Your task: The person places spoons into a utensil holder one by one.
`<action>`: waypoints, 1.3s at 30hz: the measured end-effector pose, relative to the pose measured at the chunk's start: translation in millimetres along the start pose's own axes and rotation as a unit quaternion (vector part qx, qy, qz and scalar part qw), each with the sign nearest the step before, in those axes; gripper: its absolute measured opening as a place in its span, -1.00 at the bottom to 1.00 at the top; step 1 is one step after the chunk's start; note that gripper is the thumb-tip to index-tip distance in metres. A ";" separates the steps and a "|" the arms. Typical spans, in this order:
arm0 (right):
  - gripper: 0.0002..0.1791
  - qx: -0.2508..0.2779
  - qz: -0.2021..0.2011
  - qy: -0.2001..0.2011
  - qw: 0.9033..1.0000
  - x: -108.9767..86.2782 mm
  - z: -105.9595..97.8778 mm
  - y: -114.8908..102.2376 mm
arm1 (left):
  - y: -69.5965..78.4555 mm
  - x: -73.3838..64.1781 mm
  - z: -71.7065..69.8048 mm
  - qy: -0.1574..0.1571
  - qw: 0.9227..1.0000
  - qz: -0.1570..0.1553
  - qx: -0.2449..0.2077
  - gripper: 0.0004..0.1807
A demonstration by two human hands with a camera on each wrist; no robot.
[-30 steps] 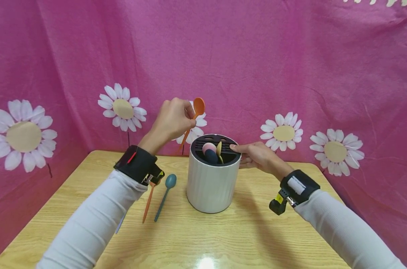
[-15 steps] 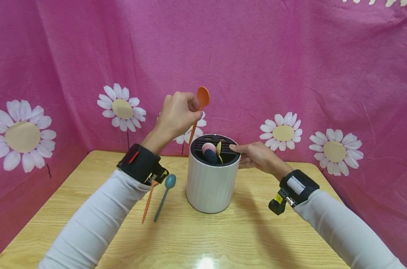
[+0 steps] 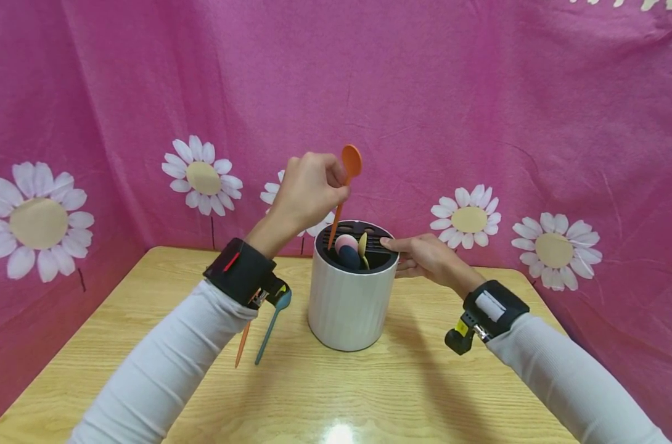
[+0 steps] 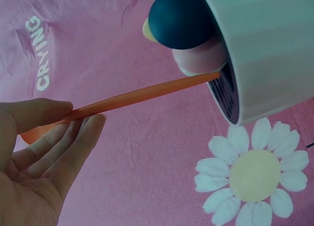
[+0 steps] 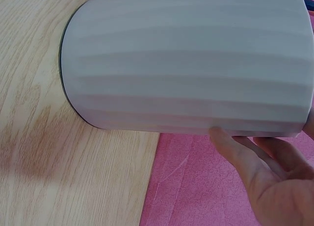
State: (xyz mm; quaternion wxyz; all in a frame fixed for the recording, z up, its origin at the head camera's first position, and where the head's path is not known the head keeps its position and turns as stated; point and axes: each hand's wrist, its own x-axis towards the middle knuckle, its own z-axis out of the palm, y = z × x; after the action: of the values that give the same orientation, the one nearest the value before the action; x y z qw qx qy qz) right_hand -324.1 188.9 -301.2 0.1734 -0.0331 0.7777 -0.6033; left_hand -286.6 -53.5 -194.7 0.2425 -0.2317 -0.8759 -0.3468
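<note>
While the left hand (image 3: 311, 188) pinches an orange spoon (image 3: 351, 160) between thumb and fingertips, the right hand (image 3: 429, 258) holds the white utensil holder (image 3: 347, 311) at its right edge. The left hand is nearly closed, its fingers bent around the upper part of the spoon's handle. The spoon tilts slightly, bowl up, and the thin end of its handle reaches down to the left part of the holder's black slotted top (image 3: 369, 229). Whether that end has passed into a slot cannot be told from these views. The right hand is partly open, with its thumb on the rim and its fingers against the outer wall.

Inside the holder stand a pink utensil (image 3: 345, 242), a dark blue utensil (image 3: 349, 258) and a yellow utensil (image 3: 362, 245), crowded close together with their heads showing above the opening. The orange handle comes down just beside the pink one.

The holder stands upright on a light wooden table (image 3: 425, 394). To its left, a teal spoon (image 3: 266, 340) and a second orange spoon (image 3: 242, 346) lie side by side, apart from each other; the left wrist strap (image 3: 240, 274) and its small camera hide part of both. Behind the table hangs a pink cloth (image 3: 402, 92) printed with white daisies (image 3: 469, 219). Both arms wear white sleeves (image 3: 164, 370).
</note>
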 end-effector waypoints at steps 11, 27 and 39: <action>-0.43 -0.008 0.002 0.002 1.000 -1.5 0.5 -0.7 | -9.6 -6.2 8.2 -0.054 0.998 -0.025 0.008 -0.94; -0.45 -0.015 0.008 0.009 1.000 -2.2 0.1 -1.5 | -22.1 -10.7 18.8 -0.134 0.985 0.002 0.111 -0.90; -0.42 -0.016 0.001 0.009 1.000 0.2 0.4 1.1 | -28.3 -18.2 20.0 -0.169 0.984 0.000 0.059 -0.90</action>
State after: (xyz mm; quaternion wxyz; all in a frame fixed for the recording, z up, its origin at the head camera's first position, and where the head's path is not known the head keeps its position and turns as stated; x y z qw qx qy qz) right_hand -324.0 188.7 -302.4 0.1660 -0.0295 0.7889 -0.5909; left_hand -294.1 -61.9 -232.2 0.1046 -0.2724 -0.9233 -0.2499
